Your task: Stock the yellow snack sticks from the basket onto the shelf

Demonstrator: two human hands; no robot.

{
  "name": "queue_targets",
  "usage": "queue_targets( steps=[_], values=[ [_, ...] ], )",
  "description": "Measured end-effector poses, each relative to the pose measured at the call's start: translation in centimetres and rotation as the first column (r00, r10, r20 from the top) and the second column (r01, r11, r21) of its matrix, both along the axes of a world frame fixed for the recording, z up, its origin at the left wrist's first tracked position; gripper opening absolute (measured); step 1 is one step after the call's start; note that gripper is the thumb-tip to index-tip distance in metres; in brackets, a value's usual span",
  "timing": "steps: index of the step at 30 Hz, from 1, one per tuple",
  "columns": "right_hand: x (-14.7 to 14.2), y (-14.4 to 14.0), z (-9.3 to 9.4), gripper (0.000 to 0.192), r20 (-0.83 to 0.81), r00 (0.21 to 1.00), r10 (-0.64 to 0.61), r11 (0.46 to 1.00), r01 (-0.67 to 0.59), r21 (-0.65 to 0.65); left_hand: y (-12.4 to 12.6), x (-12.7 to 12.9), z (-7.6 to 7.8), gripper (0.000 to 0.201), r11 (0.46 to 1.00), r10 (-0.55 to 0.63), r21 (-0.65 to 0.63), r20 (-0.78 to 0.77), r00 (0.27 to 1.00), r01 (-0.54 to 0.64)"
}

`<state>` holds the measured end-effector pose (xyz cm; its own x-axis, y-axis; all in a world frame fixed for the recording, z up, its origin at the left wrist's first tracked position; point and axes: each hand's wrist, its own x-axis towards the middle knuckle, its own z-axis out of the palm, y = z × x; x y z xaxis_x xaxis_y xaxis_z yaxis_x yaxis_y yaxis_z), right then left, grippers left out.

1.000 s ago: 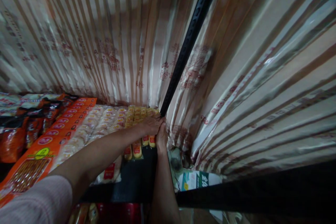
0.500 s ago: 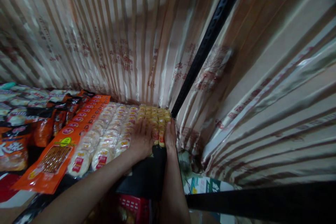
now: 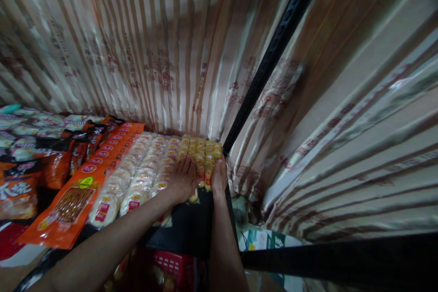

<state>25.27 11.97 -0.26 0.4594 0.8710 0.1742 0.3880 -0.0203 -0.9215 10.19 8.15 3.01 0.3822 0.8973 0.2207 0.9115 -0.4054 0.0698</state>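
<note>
Rows of small yellow wrapped snack packs [image 3: 204, 155] lie at the right end of a black shelf [image 3: 191, 226]. My left hand [image 3: 183, 179] rests on the left part of these packs, fingers stretched forward and palm down. A pack partly shows under its near edge. Along the right side of the rows stands my right hand [image 3: 219, 177], its fingers straight and touching the outermost packs. Neither hand is closed round a pack. To the left of my left hand, white round crackers in clear wrappers [image 3: 137, 182] lie in overlapping rows.
Orange snack-stick bags [image 3: 77, 200] and orange-black bags [image 3: 56, 164] fill the shelf's left. A black upright post [image 3: 260, 86] rises at the right rear corner, before a pleated curtain [image 3: 185, 54]. Below are a red basket [image 3: 171, 262] and a black bar [image 3: 328, 258].
My left hand has shifted slightly left and toward me, uncovering more yellow packs. My right hand has moved slightly left against the rows' side.
</note>
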Motion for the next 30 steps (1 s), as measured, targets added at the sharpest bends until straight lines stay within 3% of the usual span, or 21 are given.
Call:
queue_targets(
  steps=[5, 9, 17, 24, 30],
  values=[
    [0.3, 0.0, 0.9, 0.06, 0.013, 1.0, -0.011, 0.999, 0.012, -0.052, 0.7, 0.8, 1.3, 0.055, 0.995, 0.092, 0.029, 0.098, 0.991, -0.095],
    [0.4, 0.1, 1.2, 0.06, 0.053, 0.997, -0.061, 0.994, 0.066, -0.085, 2.4, 1.7, 2.0, 0.054, 0.998, 0.064, 0.014, 0.107, 0.992, -0.066],
    [0.9, 0.6, 1.2, 0.069, 0.026, 0.999, -0.019, 0.995, 0.022, -0.096, 3.9, 1.8, 0.6, 0.06, 0.995, 0.004, -0.103, 0.077, 0.997, 0.004],
    [1.0, 0.9, 1.1, 0.071, -0.051, 0.997, 0.063, 0.993, -0.068, -0.094, 3.8, 1.7, 0.0, 0.059, 0.997, -0.011, -0.073, 0.068, 0.998, 0.016],
    [0.8, 0.8, 0.3, 0.069, 0.005, 0.998, 0.063, 0.998, -0.063, -0.004, 3.8, 1.9, -0.1, 0.059, 0.997, -0.014, -0.071, 0.06, 0.998, 0.018]
  ],
)
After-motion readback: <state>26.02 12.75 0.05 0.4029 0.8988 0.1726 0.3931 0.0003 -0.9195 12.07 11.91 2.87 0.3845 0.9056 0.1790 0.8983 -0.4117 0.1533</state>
